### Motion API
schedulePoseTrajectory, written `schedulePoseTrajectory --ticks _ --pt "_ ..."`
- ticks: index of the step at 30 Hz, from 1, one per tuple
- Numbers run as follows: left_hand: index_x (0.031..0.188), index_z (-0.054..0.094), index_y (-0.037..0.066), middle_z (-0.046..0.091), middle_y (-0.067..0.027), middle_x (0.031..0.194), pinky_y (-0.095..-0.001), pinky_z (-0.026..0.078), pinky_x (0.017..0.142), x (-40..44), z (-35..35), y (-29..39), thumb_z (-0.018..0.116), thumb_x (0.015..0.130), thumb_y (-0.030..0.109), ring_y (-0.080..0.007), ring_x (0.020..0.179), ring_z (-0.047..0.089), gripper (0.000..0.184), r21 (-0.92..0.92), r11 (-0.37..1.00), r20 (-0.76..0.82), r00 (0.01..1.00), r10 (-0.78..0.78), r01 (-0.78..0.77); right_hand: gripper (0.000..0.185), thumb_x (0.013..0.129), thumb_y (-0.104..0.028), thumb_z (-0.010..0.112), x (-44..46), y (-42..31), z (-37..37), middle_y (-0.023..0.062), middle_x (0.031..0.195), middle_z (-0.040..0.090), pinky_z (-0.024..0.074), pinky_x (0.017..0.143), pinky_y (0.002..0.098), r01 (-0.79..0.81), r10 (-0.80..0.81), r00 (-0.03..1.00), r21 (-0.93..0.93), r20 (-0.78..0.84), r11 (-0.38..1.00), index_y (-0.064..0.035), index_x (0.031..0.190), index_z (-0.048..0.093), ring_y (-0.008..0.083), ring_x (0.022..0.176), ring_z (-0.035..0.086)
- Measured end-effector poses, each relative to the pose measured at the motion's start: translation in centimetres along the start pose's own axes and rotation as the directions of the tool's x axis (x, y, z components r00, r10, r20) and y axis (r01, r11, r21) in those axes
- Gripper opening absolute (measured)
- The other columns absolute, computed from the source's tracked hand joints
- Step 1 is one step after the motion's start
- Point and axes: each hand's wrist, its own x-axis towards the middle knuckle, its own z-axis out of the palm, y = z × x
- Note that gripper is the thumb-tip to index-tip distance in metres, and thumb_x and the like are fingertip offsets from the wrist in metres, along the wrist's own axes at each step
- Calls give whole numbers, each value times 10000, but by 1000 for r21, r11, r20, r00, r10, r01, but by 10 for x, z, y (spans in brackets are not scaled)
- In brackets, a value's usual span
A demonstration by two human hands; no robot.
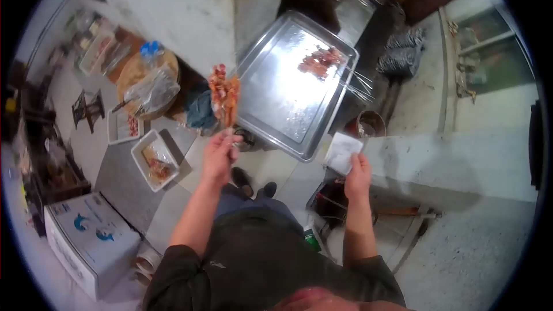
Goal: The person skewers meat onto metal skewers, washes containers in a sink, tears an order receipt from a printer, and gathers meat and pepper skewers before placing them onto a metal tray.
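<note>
My left hand [218, 158] is closed around the lower ends of several meat skewers [223, 95]. Their reddish meat points upward, beside the left edge of a large metal tray [273, 103]. More meat skewers [319, 62] lie at the tray's far right, and their bare metal ends stick out past the rim. In my right hand [358, 177], thumb and fingers grip a folded white cloth or paper [344, 152] near the tray's front right corner. I cannot tell which material it is.
A white tub [155, 161] with some meat stands on the floor at left, near a second white tub [124, 126]. Behind them, a plastic bag [151, 91] lies on a round wooden board [129, 80]. A white box [92, 236] sits at lower left. A pale ledge [449, 161] runs along the right.
</note>
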Motion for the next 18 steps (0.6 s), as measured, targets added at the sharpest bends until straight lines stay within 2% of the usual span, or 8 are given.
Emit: schedulePoseTrajectory --ticks 1,3,6,10,13,14,17,18 --pt "1053 545 85 620 -17 878 -211 362 468 11 39 -16 514 918 142 -78 544 470 149 -33 999 57 998 -39 41 266 929 -149 492 15 -3 -19 61 1014 601 439 820 272 1 2 998 49 -62 999 39 1111 542 138 911 553" --pt "1037 529 82 604 -19 901 -234 390 522 42 74 -37 513 925 160 -95 611 495 137 -94 983 79 985 -152 159 299 930 -162 493 27 -16 -29 77 1036 595 435 838 281 10 14 973 106 -230 994 47 1141 525 152 939 550" --pt "1035 508 73 579 -28 936 -260 420 581 87 128 -79 488 940 166 -117 701 515 134 -146 963 124 970 -209 226 335 926 -174 501 53 -20 -57 97 1064 590 434 848 290 34 -4 969 117 -247 993 58 1169 503 165 956 550" --pt "1036 477 84 580 -56 979 -282 461 635 125 176 -122 460 949 149 -162 783 553 110 -296 918 20 963 -269 263 309 928 -142 483 87 -41 -49 100 1061 602 441 847 283 28 3 972 126 -236 992 65 1157 511 163 952 566" --pt "1054 464 63 558 -90 1013 -304 478 654 150 205 -158 451 947 122 -193 809 556 123 -300 930 -84 965 -249 214 318 931 -167 494 141 -23 -80 87 1049 601 446 811 261 39 -23 992 130 -124 991 69 1143 517 135 917 554" --pt "1087 434 34 534 -119 1036 -332 495 693 165 206 -170 421 949 95 -218 834 556 151 -327 918 -19 969 -245 226 312 931 -165 492 161 -24 -86 86 1043 604 445 807 259 12 2 994 135 -107 991 69 1136 522 132 914 554" --pt "1102 418 18 525 -127 1035 -355 501 737 181 227 -204 400 949 77 -230 872 558 166 -311 943 -124 979 -162 117 299 931 -159 489 198 -33 -98 82 1024 612 444 797 254 -58 65 997 157 -38 986 70 1117 535 126 903 555" --pt "1099 420 13 526 -127 1029 -362 500 750 185 235 -210 397 947 70 -235 881 560 164 -313 940 -167 966 -197 138 295 930 -157 488 210 -39 -102 81 1016 615 443 794 252 -66 66 998 160 5 985 71 1112 538 124 897 557"
